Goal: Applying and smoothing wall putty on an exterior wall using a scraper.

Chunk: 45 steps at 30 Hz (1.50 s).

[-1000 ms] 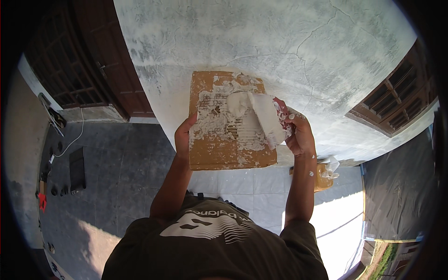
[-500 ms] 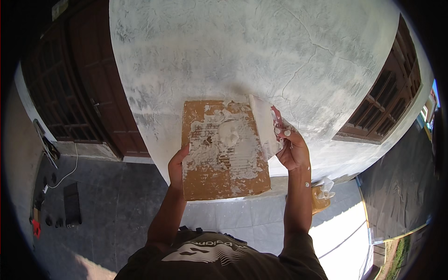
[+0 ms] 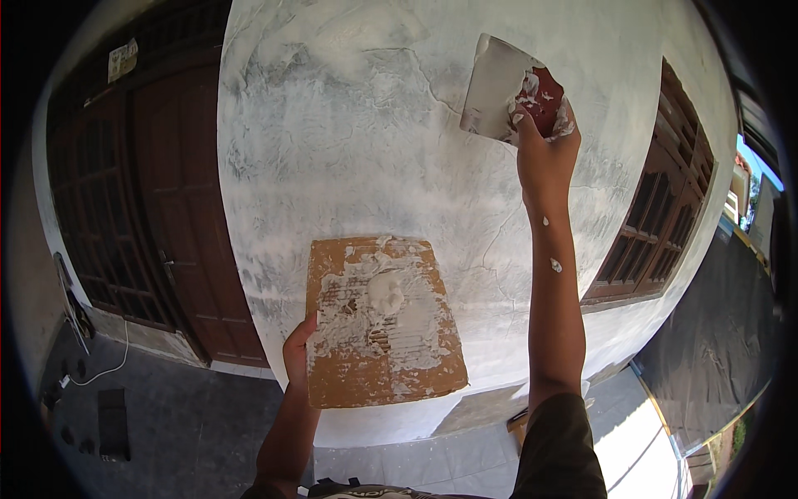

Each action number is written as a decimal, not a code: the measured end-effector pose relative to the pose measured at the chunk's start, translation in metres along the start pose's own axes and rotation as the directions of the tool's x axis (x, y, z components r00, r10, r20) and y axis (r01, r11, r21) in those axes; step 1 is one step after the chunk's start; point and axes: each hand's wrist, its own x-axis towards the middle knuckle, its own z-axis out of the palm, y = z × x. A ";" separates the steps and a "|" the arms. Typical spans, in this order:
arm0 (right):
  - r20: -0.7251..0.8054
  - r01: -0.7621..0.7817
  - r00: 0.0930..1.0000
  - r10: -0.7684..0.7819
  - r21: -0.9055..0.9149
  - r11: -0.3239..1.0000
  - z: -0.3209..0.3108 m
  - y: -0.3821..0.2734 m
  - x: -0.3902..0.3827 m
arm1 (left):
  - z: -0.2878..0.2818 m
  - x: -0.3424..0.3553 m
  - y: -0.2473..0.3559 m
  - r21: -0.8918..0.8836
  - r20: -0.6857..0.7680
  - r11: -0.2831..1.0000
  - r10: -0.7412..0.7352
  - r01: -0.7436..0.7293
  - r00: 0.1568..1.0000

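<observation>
My left hand (image 3: 299, 351) grips the left edge of a brown cardboard sheet (image 3: 341, 382), its thumb on the upper face and the other fingers hidden beneath. White putty (image 3: 386, 293) is smeared over the cardboard, with a thicker lump near the middle. Up at the wall, my right hand (image 3: 544, 145) is closed round the dark red handle of a wide metal putty knife (image 3: 497, 87). The blade lies close against the plastered wall (image 3: 357, 166); whether its edge touches cannot be told. Putty clings to the handle, my fingers and my right forearm.
A brown wooden door (image 3: 187, 216) stands at the left and a brown wooden window (image 3: 644, 224) at the right. Thin cracks run across the wall. On the dark floor at left lie a white cable (image 3: 104, 374) and a black flat object (image 3: 114, 424). Dark sheeting (image 3: 698, 324) hangs at right.
My right hand has lifted the putty knife from the cardboard's right edge up to the wall. The cardboard sits lower in view, still held by my left hand.
</observation>
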 end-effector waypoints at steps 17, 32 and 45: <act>0.373 0.524 0.811 -0.451 -0.805 0.277 0.148 0.055 -0.040 | -0.039 0.004 0.037 -0.052 0.004 0.997 -0.059 0.059 0.998; 0.212 0.384 0.904 -0.372 -0.785 0.485 0.180 0.034 0.032 | -0.056 -0.001 0.069 -0.027 0.009 0.994 -0.104 0.104 0.995; 0.321 0.459 0.870 -0.374 -0.803 0.380 0.204 0.057 -0.027 | -0.074 0.007 0.074 -0.041 -0.041 0.985 -0.167 0.166 0.985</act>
